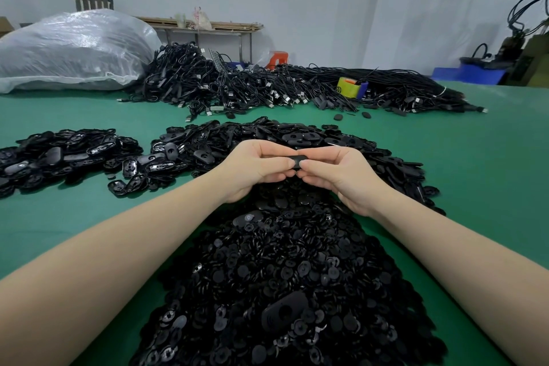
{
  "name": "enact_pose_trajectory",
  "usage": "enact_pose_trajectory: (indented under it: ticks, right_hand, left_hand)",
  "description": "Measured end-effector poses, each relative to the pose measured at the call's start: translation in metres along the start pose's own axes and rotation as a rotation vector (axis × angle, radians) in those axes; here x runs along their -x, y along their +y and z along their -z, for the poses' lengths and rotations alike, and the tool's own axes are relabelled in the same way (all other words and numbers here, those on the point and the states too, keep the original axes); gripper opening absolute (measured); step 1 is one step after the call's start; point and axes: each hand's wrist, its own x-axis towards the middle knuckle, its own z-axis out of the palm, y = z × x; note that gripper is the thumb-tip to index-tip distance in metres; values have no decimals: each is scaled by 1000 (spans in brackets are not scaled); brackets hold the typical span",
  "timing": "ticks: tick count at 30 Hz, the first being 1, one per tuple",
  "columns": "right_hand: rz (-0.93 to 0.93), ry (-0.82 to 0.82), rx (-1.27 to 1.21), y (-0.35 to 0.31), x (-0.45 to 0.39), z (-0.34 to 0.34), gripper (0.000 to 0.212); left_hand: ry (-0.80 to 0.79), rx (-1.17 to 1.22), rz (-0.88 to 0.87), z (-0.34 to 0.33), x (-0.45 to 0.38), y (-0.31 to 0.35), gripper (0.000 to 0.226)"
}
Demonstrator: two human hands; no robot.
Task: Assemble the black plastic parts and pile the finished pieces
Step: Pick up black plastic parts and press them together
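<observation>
Both hands, left hand (255, 165) and right hand (341, 172), pinch one small black oval plastic part (298, 161) between fingertips above the green counter (475, 175), over a heap of black plastic parts (282, 276).

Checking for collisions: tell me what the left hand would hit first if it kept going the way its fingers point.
The left hand points rightward; its fingertips already pinch the black part, with the right hand immediately beyond.

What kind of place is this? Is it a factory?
Probably yes, a small factory or assembly workshop. Heaps of black plastic parts cover a green worktable, bundled cables are piled behind, and two hands press one black piece together.
</observation>
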Motion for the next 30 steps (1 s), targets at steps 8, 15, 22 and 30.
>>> enact_pose_trajectory:
  ticks: [8,15,22,30]
  right_hand:
    - [58,27,78,2,2,-2,23]
    - [60,36,102,4,1,-1,21]
    - [13,20,22,2,-1,1,19]
    - [12,38,18,2,0,0,17]
  left_hand:
    - [12,-7,6,0,1,0,27]
    - [-5,-66,-3,-1,1,1,31]
    - [33,-42,12,-2,0,1,28]
    - [24,-16,18,-2,1,2,23]
